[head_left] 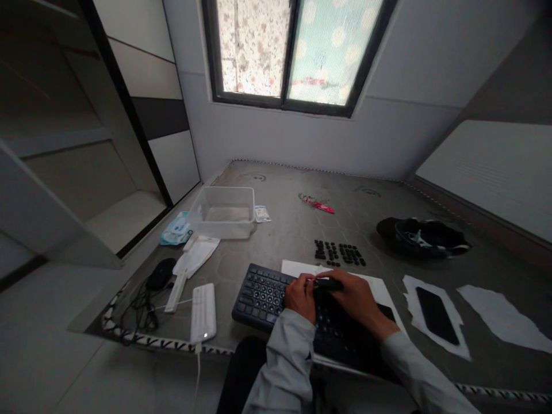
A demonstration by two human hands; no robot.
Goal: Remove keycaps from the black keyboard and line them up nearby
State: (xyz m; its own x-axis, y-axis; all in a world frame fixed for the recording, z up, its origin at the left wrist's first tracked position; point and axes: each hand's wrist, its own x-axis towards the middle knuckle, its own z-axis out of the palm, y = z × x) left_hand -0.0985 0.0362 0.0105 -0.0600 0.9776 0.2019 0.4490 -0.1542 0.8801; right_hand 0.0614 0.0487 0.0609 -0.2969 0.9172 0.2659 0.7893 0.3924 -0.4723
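Observation:
A black computer keyboard (262,294) lies at a slant in front of me, its right part over a white board (297,267). On its middle rests my left hand (301,295), fingers curled and pressed together; what they pinch, if anything, is hidden. My right hand (354,294) is closed around a short, dark, stick-like tool (328,284), whose tip points left at my left fingertips. The tool's exact kind cannot be made out. Beyond the keyboard, several loose black keycaps (338,253) are laid out in rows. Both hands hide part of the keys.
Left are a clear plastic tub (224,229), a blue packet (176,229), a black mouse (161,273) and a white power bank (203,313) with a cable. Right are a black cap (422,237) and a phone (437,315) on white paper. A red wrapper (318,204) lies farther back.

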